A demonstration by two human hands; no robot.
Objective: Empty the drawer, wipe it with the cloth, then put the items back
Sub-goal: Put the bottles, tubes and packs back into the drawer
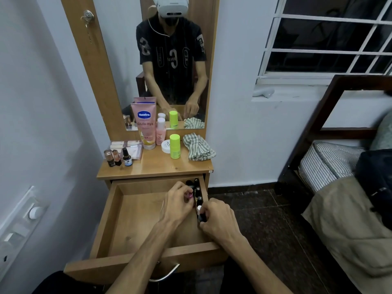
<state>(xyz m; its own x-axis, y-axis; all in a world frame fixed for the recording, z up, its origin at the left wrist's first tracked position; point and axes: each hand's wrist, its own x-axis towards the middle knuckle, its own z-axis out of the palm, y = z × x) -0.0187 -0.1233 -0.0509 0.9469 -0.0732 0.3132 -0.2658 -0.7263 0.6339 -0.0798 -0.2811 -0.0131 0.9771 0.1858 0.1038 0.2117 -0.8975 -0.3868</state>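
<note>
The wooden drawer is pulled out below the dresser top. A row of small dark bottles lies along its right wall. My left hand is inside the drawer, fingers closed on a small pink bottle. My right hand grips a dark bottle at the near end of that row. The striped cloth lies crumpled on the dresser top at the right.
On the dresser top stand a pink Vaseline tube, a pink bottle, a green bottle, a white jar and small bottles. A mirror rises behind. A bed is at the right.
</note>
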